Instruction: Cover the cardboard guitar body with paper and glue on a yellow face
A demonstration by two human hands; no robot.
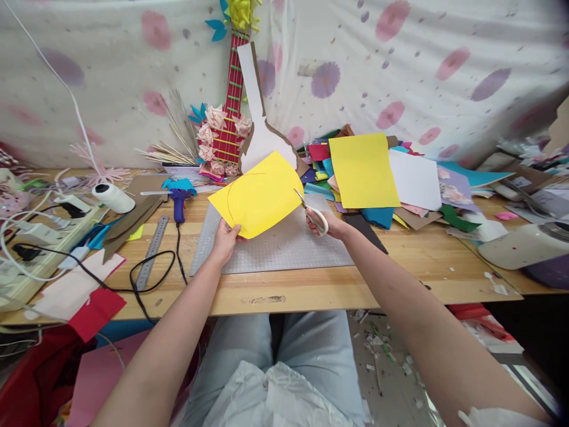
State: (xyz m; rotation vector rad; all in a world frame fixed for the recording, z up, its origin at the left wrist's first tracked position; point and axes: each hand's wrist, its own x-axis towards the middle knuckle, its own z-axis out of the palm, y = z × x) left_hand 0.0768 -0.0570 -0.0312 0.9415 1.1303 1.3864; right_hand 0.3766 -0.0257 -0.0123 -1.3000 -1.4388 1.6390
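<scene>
Left hand (226, 239) pinching yellow sheet (258, 196), right hand (326, 224) gripping scissors (311, 212), glue gun (178, 200) beside cutting mat (284, 246)

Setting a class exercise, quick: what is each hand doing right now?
Left hand: closed on the yellow sheet.
Right hand: closed on the scissors, blades at the sheet's edge.

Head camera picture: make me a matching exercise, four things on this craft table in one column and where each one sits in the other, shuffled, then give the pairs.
Things:
1. yellow sheet
2. scissors
3. metal ruler
4. white thread spool

Places:
A. lying on the wood left of the cutting mat
B. in the right hand, blades at the sheet's edge
C. on its side near the power strip
D. pinched by the left hand above the mat

Pairs: 1-D, 2-B, 3-A, 4-C
</scene>
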